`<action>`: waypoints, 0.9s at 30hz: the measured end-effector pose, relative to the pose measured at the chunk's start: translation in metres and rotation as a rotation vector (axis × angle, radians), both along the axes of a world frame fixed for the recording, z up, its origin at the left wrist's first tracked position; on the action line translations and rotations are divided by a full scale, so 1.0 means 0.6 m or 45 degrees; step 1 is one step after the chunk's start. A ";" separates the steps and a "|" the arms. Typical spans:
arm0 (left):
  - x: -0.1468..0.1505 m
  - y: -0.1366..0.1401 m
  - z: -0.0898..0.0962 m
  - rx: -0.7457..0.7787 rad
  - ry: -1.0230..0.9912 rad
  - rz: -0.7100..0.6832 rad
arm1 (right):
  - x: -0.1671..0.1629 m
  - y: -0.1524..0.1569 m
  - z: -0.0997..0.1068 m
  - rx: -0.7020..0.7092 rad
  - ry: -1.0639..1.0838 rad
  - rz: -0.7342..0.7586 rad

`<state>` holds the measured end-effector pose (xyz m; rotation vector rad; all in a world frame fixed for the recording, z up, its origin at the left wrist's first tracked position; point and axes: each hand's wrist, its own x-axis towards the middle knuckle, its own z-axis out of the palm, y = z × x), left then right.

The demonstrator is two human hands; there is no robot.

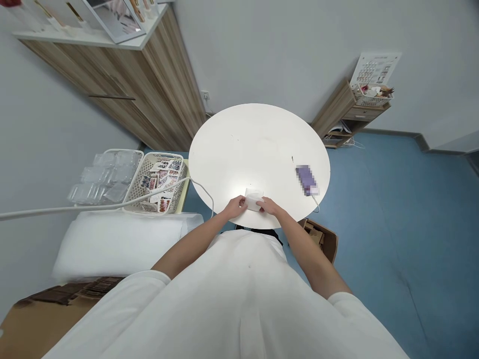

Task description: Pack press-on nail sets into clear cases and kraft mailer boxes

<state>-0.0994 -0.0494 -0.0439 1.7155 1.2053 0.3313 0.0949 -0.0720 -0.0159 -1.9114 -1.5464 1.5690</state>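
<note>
At the near edge of the round white table (258, 134) lies a small white folded sheet (254, 197), soft and wrinkled; whether anything is wrapped inside cannot be seen. My left hand (235, 206) grips its left edge, thumb and fingers closed together. On the opposite side, my right hand (270, 205) pinches the right edge of the same sheet.
A pixelated purple object (307, 179) and a cable lie on the table's right. White baskets (157, 179) with nail cards and clear boxes (108, 174) stand left, above a white roll (123, 244). A white cord (149, 195) crosses there. Right below is a cardboard box (329, 242).
</note>
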 end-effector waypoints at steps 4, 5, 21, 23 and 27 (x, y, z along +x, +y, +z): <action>0.016 0.003 -0.006 -0.047 0.082 0.220 | -0.006 0.010 -0.015 -0.005 -0.046 -0.136; 0.019 0.002 -0.006 -0.038 0.113 0.269 | -0.009 0.011 -0.021 -0.004 -0.067 -0.170; 0.030 -0.038 0.000 0.326 0.234 0.200 | -0.032 -0.082 -0.031 0.559 -0.355 0.000; 0.034 -0.043 -0.001 0.288 0.242 0.178 | -0.030 -0.076 -0.035 0.496 -0.336 0.040; 0.053 -0.045 -0.003 0.211 0.213 0.214 | -0.018 -0.058 -0.043 0.459 -0.203 0.012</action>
